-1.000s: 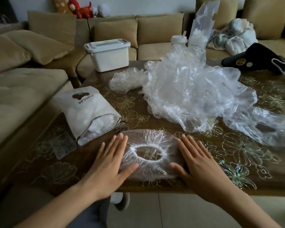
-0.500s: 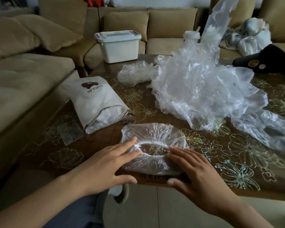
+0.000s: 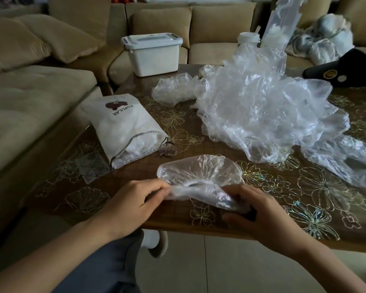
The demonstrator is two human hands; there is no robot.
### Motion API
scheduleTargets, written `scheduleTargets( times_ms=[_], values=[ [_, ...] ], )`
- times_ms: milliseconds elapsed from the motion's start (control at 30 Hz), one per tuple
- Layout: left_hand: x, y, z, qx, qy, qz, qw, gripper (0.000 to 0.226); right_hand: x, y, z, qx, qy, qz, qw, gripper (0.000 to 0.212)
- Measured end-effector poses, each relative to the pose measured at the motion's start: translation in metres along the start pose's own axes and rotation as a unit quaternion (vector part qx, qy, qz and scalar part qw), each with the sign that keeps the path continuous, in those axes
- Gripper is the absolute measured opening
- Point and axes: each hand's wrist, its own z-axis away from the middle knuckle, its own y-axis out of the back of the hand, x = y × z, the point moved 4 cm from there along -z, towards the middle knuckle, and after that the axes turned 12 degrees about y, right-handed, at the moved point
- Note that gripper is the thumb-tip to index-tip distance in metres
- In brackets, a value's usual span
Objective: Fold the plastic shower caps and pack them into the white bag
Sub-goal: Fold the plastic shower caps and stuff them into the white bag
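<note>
Floral table beside the sofa: the cap lies at its near edge, right of the bag. A second ago I pressed it flat with both palms. Now my left hand and right hand pinch its near rim, lifting it. I judge the first fold begun, and the pile waits.

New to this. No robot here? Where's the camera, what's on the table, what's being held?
No robot: these are a person's two bare hands, filmed by one wide-angle camera worn on the head, looking forward and down. The left hand and right hand each pinch the near edge of one clear shower cap, lifting it off the patterned table; its far part lies flat. To its left lies the white bag, drawstring mouth towards the person. Behind is a heap of crumpled clear plastic, apparently more caps. Farther back stands a white lidded box.
</note>
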Motion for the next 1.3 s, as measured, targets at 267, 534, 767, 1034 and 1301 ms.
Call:
scheduleTargets(
  times_ms=[267,534,767,1034,1301],
  values=[
    [-0.007,-0.001,-0.024,0.142,0.062,0.005,0.988,0.039,0.018,0.014,-0.027,0.049,-0.108,-0.062,0.991,0.041],
    [-0.005,-0.012,-0.044,0.183,0.181,-0.176,0.95,0.026,0.028,0.001,-0.05,0.087,-0.221,0.195,0.952,0.037],
    [-0.006,-0.011,-0.045,0.197,0.218,-0.252,0.922,0.032,0.028,0.004,-0.044,0.098,-0.23,0.296,0.922,0.025],
    [0.015,0.003,-0.042,0.229,0.139,-0.324,0.907,0.014,0.03,0.009,-0.04,0.085,-0.219,0.256,0.938,0.024],
    [0.035,-0.053,-0.061,-0.012,0.058,-0.274,0.96,0.057,-0.011,-0.03,-0.063,0.014,-0.004,0.21,0.978,0.051]
  ],
)
